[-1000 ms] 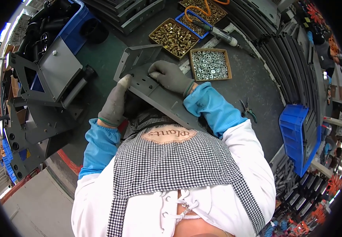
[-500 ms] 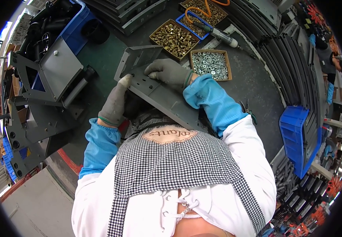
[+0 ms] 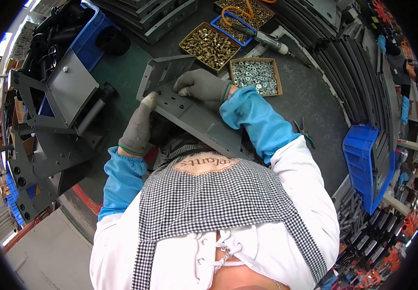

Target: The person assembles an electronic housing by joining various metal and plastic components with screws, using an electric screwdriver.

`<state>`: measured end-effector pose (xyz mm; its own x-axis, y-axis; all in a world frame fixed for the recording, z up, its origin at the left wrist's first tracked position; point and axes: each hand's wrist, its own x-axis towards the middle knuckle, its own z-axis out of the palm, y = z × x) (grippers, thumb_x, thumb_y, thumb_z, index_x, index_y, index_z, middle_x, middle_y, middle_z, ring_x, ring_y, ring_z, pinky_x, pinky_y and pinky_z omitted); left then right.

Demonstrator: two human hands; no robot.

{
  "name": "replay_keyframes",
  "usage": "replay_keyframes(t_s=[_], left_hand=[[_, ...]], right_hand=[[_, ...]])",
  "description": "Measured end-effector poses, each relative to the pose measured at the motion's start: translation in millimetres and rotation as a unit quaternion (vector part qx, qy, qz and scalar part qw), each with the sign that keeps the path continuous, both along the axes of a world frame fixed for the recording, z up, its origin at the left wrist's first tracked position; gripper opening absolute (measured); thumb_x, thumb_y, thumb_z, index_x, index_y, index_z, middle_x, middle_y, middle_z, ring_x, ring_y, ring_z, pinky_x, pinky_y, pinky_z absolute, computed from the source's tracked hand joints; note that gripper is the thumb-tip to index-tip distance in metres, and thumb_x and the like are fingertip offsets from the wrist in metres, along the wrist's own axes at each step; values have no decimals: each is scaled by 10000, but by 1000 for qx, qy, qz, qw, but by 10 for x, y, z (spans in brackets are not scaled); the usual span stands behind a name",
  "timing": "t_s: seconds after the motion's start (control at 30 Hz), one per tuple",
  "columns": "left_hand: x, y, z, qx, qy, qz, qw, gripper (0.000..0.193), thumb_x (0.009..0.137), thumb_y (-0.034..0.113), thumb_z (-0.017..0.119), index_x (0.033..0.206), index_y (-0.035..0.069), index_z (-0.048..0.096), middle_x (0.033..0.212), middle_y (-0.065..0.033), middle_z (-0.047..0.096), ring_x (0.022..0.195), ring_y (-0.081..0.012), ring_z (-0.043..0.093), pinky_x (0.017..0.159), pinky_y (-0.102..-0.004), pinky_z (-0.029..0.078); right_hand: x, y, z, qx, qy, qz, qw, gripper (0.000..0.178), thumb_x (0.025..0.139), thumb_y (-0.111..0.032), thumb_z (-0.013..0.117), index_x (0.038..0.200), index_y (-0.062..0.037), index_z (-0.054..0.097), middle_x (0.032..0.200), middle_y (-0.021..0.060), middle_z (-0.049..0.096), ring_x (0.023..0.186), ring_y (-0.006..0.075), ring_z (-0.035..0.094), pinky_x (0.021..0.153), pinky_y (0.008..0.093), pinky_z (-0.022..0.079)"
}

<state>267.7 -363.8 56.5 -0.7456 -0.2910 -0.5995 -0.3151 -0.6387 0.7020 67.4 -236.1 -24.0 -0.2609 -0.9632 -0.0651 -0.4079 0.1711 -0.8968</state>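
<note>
gloved hands on grey metal bracket

right hand (image 3: 200,85): grey glove, fingers curled down on the top face of the grey metal bracket (image 3: 189,113), pressing it. left hand (image 3: 139,126): grey glove, gripping the bracket's left edge, thumb up against the plate. bracket: tilted between both hands, just above the checked apron (image 3: 218,193). beyond the right hand: box of silver washers (image 3: 255,76), box of brass nuts (image 3: 209,46), power screwdriver (image 3: 267,42). left of the left hand: grey metal assemblies (image 3: 59,111).
</note>
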Motion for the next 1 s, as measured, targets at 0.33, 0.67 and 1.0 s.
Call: replay_keyframes(t_s=[0.33,0.67,1.0], left_hand=[[-48,49,78,29,55,-23,998,557,1029,430,572,1392,7,555,1317,-132,654,1201,-249,619,1065,-359,478],[74,-4,-75,18,54,-107,993,710,1023,565,482,1523,64,426,1509,-126,503,1375,-297,481,1164,-457,356],[10,-2,-81,-121,12,-111,986,752,1012,602,468,1561,98,369,1561,-128,443,1435,-307,413,1195,-468,306]], right_hand=[[-54,30,-37,-52,59,-8,997,251,837,-115,759,1086,-82,768,1052,131,741,984,302,711,871,401,546],[-12,-166,-362,-96,139,36,985,306,899,-298,709,1131,-103,749,1085,151,737,1038,354,683,904,496,512],[30,-65,-50,77,180,-9,981,478,1009,-491,533,1135,-77,735,1041,167,733,998,393,680,892,521,514]])
